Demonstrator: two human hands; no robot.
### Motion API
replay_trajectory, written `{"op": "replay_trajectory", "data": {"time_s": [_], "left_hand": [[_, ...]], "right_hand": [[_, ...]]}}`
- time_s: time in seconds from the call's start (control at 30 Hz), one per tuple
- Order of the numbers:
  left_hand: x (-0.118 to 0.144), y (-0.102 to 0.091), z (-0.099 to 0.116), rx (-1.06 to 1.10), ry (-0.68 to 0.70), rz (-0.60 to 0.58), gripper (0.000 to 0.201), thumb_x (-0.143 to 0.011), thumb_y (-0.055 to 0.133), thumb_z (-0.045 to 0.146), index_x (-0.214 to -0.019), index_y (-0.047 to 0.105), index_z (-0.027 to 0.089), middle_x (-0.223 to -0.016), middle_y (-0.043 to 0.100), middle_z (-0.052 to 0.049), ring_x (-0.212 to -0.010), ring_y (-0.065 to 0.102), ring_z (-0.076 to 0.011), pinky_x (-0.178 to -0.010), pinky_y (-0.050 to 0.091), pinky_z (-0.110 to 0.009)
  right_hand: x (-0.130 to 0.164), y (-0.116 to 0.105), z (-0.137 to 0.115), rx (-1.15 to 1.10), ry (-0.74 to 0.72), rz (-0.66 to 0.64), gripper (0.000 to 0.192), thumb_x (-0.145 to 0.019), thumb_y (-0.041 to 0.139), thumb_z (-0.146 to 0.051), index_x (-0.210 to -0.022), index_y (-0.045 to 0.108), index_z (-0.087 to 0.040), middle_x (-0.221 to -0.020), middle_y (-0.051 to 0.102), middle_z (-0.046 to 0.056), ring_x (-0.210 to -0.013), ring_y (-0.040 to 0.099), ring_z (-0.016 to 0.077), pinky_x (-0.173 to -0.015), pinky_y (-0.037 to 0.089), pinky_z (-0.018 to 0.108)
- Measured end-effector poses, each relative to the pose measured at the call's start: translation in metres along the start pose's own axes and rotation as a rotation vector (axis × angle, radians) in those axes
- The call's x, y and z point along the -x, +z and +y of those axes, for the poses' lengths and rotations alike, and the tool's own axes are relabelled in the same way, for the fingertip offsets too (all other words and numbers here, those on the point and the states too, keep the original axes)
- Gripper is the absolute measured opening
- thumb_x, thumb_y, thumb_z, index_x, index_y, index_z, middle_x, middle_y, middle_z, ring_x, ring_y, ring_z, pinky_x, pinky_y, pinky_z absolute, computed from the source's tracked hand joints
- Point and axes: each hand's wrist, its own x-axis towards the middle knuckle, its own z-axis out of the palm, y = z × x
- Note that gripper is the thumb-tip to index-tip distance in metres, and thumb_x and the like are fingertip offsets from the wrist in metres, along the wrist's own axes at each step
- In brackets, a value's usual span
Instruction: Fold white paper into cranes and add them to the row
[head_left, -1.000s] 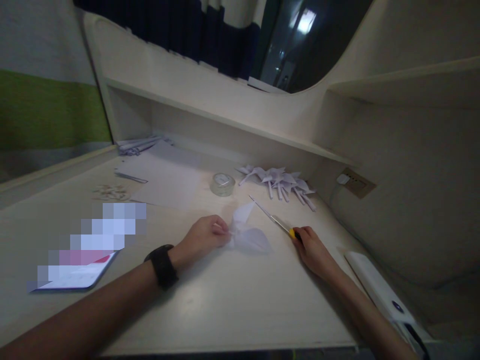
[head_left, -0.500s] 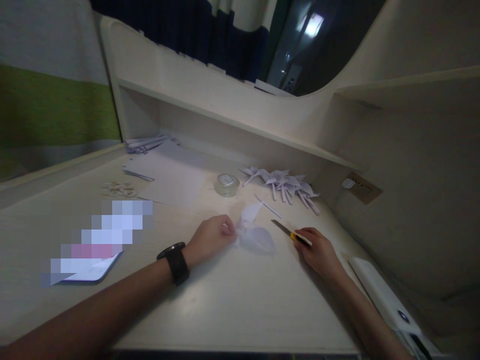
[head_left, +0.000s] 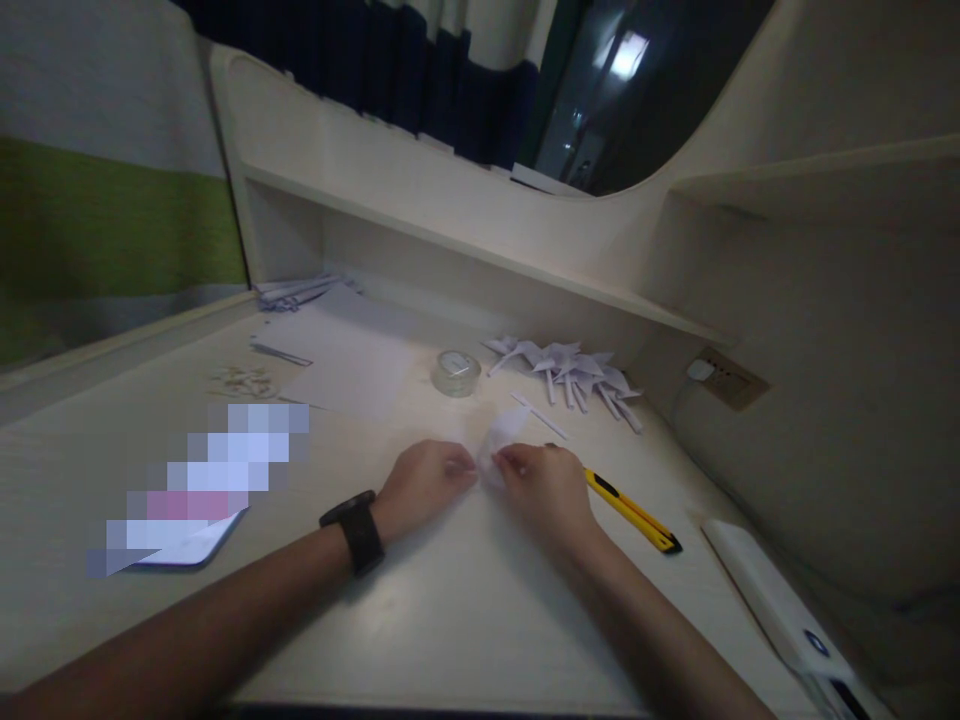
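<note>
Just below the frame's centre, the left hand (head_left: 424,483) and right hand (head_left: 544,487) each pinch the white folded paper (head_left: 501,438) in a fingertip grip against the table (head_left: 465,600), steadying it. The yellow knife (head_left: 632,511) lies right, set aside.

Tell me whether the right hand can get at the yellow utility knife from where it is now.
Probably yes. The yellow utility knife lies on bare desk just beside the right hand, nothing between them; but that hand is pinching the folded white paper and would have to release it.
</note>
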Motion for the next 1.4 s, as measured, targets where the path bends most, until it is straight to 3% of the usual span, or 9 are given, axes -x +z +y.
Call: {"op": "replay_trajectory", "data": {"time_s": [0.13,0.27,0.47,0.6,0.7,0.87,1.0,1.4], "left_hand": [[0.002,0.0,0.0,-0.084,0.037,0.008,0.022,-0.079,0.057,0.03,-0.087,0.074,0.019,-0.092,0.073,-0.008,-0.089,0.063,-0.026,-0.079,0.043,-0.034],[0.001,-0.002,-0.001,0.049,0.058,0.007,0.023,-0.082,0.055,0.03,-0.087,0.074,0.02,-0.094,0.073,-0.008,-0.088,0.064,-0.0233,-0.078,0.044,-0.031],[0.0,-0.005,0.006,0.418,-0.075,-0.059,0.03,-0.084,0.054,0.037,-0.093,0.072,0.015,-0.062,0.068,-0.004,-0.046,0.057,-0.013,-0.044,0.042,-0.022],[-0.001,-0.001,0.008,0.58,-0.193,-0.08,0.033,-0.078,0.06,0.037,-0.098,0.067,0.011,-0.066,0.068,-0.006,-0.048,0.06,-0.0136,-0.037,0.042,-0.02],[-0.002,0.001,0.008,0.602,-0.258,-0.128,0.03,-0.077,0.06,0.038,-0.086,0.068,0.01,-0.074,0.068,-0.009,-0.053,0.065,-0.0164,-0.033,0.039,-0.018],[-0.002,0.0,0.012,0.616,-0.344,-0.164,0.031,-0.076,0.06,0.039,-0.08,0.068,0.01,-0.07,0.066,-0.008,-0.053,0.065,-0.0164,-0.031,0.03,-0.015],[-0.002,0.0,0.01,0.713,-0.397,-0.182,0.031,-0.075,0.062,0.039,-0.084,0.069,0.009,-0.079,0.068,-0.01,-0.063,0.067,-0.0175,-0.038,0.036,-0.016],[0.0,-0.003,0.011,0.703,-0.405,-0.16,0.031,-0.076,0.06,0.038,-0.08,0.069,0.009,-0.075,0.066,-0.009,-0.065,0.064,-0.0167,-0.041,0.032,-0.017]], "right_hand": [[0.003,0.003,0.009,-0.161,0.067,0.029,0.022,-0.086,0.051,-0.031,-0.085,0.073,-0.025,-0.077,0.073,0.004,-0.072,0.067,0.0201,-0.062,0.04,0.025],[0.005,0.01,0.017,-0.497,0.124,0.067,0.021,-0.085,0.053,-0.032,-0.085,0.071,-0.021,-0.08,0.073,0.004,-0.071,0.065,0.0188,-0.063,0.042,0.024],[-0.001,0.026,0.024,-1.004,0.289,0.114,0.024,-0.077,0.064,-0.039,-0.08,0.07,-0.016,-0.07,0.07,0.004,-0.059,0.06,0.016,-0.052,0.041,0.023],[-0.002,0.028,0.022,-1.164,0.356,0.114,0.03,-0.071,0.069,-0.043,-0.08,0.071,-0.015,-0.066,0.069,0.004,-0.053,0.057,0.0135,-0.047,0.039,0.021],[-0.001,0.026,0.021,-1.167,0.321,0.101,0.029,-0.071,0.07,-0.042,-0.079,0.072,-0.015,-0.067,0.069,0.004,-0.054,0.058,0.0135,-0.047,0.041,0.021],[0.002,0.023,0.016,-1.094,0.227,0.044,0.022,-0.072,0.069,-0.038,-0.077,0.073,-0.017,-0.07,0.071,0.004,-0.06,0.062,0.0151,-0.053,0.045,0.023],[0.004,0.02,0.012,-1.032,0.17,-0.007,0.018,-0.073,0.068,-0.034,-0.076,0.073,-0.018,-0.07,0.072,0.003,-0.061,0.062,0.0153,-0.055,0.046,0.023],[0.004,0.019,0.012,-0.985,0.174,-0.03,0.017,-0.074,0.066,-0.033,-0.077,0.074,-0.019,-0.071,0.072,0.003,-0.062,0.062,0.0159,-0.056,0.046,0.024]]}}
